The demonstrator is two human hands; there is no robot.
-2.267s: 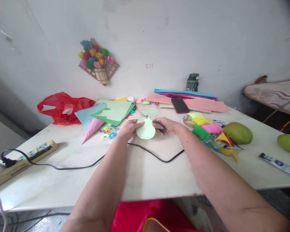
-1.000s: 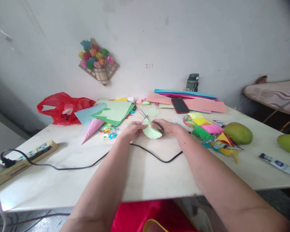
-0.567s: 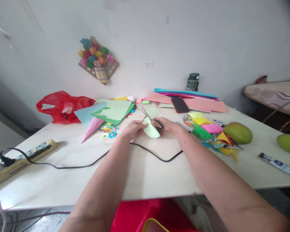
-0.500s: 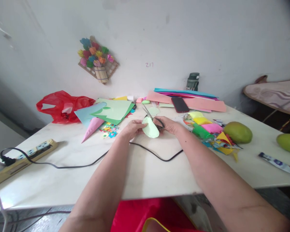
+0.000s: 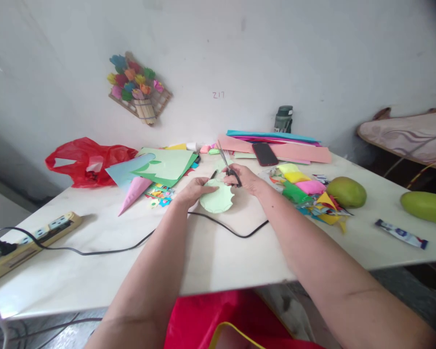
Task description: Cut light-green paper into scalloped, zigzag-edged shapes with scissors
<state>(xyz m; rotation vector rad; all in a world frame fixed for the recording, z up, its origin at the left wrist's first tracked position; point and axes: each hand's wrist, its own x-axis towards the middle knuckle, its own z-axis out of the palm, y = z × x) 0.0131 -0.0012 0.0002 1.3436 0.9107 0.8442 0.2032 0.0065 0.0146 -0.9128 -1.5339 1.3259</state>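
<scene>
A light green paper circle [image 5: 218, 199] with scalloped bites along its edge is held over the middle of the table. My left hand [image 5: 195, 191] pinches it at the left, thumb on top. My right hand [image 5: 244, 178] has its fingers in the handles of the scissors [image 5: 225, 156], whose blades point up and away, apart from the circle. Just beyond the hands lies another pale green paper piece, partly covered. A black cable [image 5: 225, 226] runs across the table below the circle.
At left are a red plastic bag [image 5: 90, 162], green sheets [image 5: 163, 165], a pink paper cone [image 5: 133, 195] and a power strip [image 5: 39, 247]. Rightward lie a phone [image 5: 265, 154], colored clay packs [image 5: 294, 178], paper scraps [image 5: 327, 208], green mangoes [image 5: 346, 192] and a tube [image 5: 401, 233].
The green paper has turned from a tilted pose to face me flatter, showing its round scalloped outline. The scissors have moved away from it. The whole view has shifted slightly.
</scene>
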